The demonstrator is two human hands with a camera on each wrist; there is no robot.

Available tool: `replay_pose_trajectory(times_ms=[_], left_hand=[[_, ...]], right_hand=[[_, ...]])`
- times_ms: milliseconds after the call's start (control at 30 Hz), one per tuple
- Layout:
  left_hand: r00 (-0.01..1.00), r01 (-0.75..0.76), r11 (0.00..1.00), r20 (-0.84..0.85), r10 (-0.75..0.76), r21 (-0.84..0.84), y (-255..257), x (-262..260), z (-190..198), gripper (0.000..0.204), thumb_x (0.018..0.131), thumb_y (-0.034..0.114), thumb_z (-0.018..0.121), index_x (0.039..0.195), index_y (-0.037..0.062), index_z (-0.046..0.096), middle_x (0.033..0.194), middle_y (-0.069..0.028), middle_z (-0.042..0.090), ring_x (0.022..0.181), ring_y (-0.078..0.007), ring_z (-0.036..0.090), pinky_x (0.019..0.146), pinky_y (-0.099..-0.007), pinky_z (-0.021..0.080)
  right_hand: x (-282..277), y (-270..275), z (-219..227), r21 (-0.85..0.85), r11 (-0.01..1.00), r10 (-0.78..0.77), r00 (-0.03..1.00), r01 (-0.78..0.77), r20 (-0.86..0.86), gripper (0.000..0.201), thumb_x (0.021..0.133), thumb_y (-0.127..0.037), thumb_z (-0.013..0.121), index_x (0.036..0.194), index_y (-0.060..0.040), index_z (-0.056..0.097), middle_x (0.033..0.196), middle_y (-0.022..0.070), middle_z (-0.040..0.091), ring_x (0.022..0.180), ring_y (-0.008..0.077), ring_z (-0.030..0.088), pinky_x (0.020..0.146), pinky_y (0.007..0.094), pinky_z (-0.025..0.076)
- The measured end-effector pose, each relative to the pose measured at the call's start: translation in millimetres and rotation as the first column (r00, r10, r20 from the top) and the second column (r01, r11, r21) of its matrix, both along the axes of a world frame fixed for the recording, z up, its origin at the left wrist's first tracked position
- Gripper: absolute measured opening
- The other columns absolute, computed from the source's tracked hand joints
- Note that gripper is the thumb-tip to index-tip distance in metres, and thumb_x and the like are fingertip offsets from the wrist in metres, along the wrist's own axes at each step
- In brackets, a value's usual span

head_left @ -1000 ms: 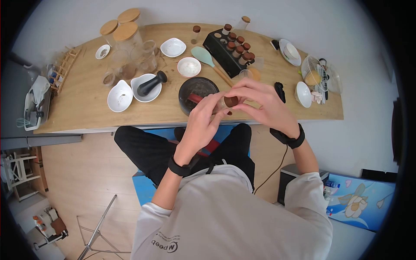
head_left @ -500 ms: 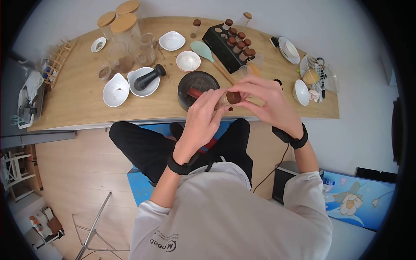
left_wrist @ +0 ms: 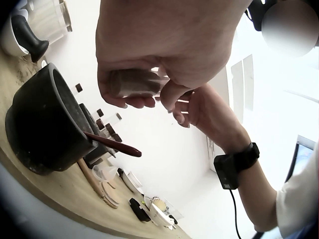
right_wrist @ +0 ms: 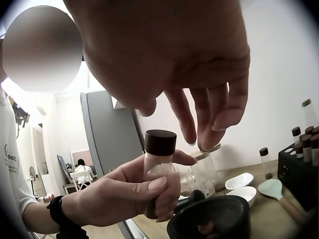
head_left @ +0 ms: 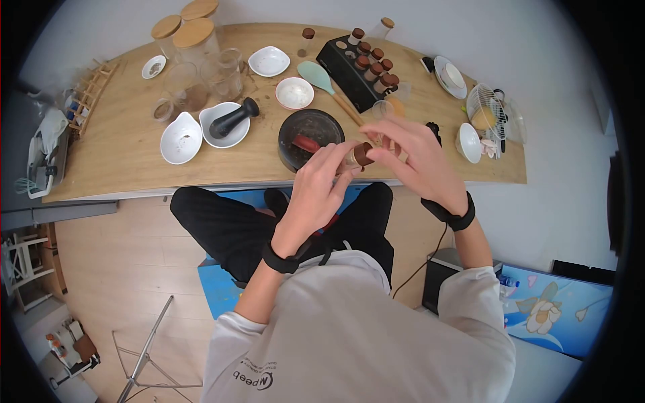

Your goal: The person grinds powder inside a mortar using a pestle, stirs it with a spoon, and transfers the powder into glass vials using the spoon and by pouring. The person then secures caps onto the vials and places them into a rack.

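A small glass jar [right_wrist: 158,167] with a dark brown cap [right_wrist: 160,142] is gripped by the left hand [head_left: 316,191], whose fingers curl round its body. Close by the cap, the right hand [head_left: 423,164] has its fingers loosely bent and apart; in the right wrist view they hang above the cap without touching it. Below and beside the hands stands a black mortar [left_wrist: 47,119], with a dark red handle [left_wrist: 117,144] leaning over its rim. Brown powder shows inside the jar in the left wrist view.
A black rack [head_left: 349,74] of capped jars stands behind, beside a green spoon [head_left: 316,75]. White bowls [head_left: 181,139], a black pestle [head_left: 234,119] and lidded glass jars [head_left: 195,37] are on the left. A wire basket [head_left: 485,111] and white bowl [head_left: 468,143] are at right.
The right hand's fingers, which were at the cap, have come off it and spread. The left hand still grips the jar, now slightly farther right.
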State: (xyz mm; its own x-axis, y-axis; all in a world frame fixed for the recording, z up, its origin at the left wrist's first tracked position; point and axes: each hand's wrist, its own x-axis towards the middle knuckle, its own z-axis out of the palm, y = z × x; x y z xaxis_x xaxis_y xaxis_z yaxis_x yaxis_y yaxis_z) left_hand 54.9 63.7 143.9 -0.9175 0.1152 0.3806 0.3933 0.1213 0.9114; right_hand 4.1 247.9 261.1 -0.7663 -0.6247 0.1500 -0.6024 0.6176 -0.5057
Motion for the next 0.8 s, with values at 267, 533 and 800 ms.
replay_pose_trajectory(times_ms=[267,533,800], left_hand=[[1.0,0.015,0.999,0.023,-0.014,-0.033,0.9,2.0,5.1,0.038,0.093,0.003,0.071,0.13,0.0002,0.064,0.094,-0.0174,0.061,0.088,-0.0374,0.062,0.079,-0.0469,0.051],[0.998,0.031,0.999,0.063,-0.03,-0.023,2.9,17.2,1.3,0.039,0.094,0.004,0.072,0.132,-0.0003,0.063,0.098,-0.0194,0.064,0.088,-0.0389,0.064,0.082,-0.0446,0.053],[0.988,0.097,0.988,0.133,-0.081,-0.123,-5.7,21.8,8.8,0.041,0.099,0.002,0.069,0.139,-0.0025,0.061,0.118,-0.0181,0.071,0.104,-0.0294,0.071,0.094,-0.0374,0.057]], right_hand=[[7.6,13.6,-2.7,-0.145,0.987,0.086,0.994,-0.074,0.074,0.03,0.09,-0.011,0.082,0.116,-0.0008,0.075,0.098,0.0096,0.068,0.078,0.0238,0.066,0.07,0.0356,0.055],[20.4,9.8,1.3,0.02,0.998,-0.067,0.997,0.066,0.039,0.02,0.093,-0.015,0.082,0.102,-0.0018,0.072,0.078,0.0098,0.067,0.068,0.0242,0.064,0.06,0.0357,0.049],[32.2,13.2,-7.2,-0.167,0.986,0.044,0.994,-0.027,0.102,0.027,0.092,-0.014,0.081,0.116,-0.0033,0.074,0.09,0.0111,0.068,0.072,0.0236,0.065,0.063,0.0352,0.051]])
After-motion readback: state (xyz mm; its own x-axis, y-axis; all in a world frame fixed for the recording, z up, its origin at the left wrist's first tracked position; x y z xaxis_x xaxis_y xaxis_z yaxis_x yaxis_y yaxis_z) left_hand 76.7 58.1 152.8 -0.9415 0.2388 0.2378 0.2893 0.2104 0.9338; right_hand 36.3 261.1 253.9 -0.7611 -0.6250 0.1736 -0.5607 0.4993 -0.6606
